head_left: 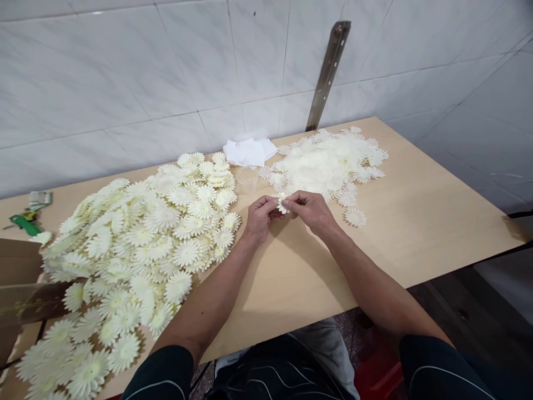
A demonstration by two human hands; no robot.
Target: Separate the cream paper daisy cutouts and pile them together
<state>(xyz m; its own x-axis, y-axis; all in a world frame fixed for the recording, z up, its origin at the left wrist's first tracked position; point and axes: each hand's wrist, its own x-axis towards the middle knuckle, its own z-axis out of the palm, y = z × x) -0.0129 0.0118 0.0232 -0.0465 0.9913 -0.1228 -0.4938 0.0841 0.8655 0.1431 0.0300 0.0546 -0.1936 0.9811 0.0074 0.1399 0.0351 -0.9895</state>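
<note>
1. Head view, clock read from the hands: at nine o'clock, a box (19, 261) stands against the near end of the big heap (145, 239), perhaps penning it in.
2. That heap of layered, cream flowers spreads from eight to ten, beside the left forearm, within easy reach.
3. At centre, above the counter (291, 289), the left hand (259, 218) has its grip closed on one side of a small flower (282, 203), bracing it.
4. The right hand (314, 211) pinches the other side, its grip also together, probably for fine control of the petals.
5. At three, a loose flower (355, 216) lies flat, apart from the heaps.
6. At ten, a clear cup (247, 180) sits between the heaps; its contents, if any, I cannot tell.
7. Towards one to two, the pale heap (325, 164) lies flatter, handy to the right hand.
8. At eleven, white paper (250, 153) rests near the wall (166, 72).
</note>
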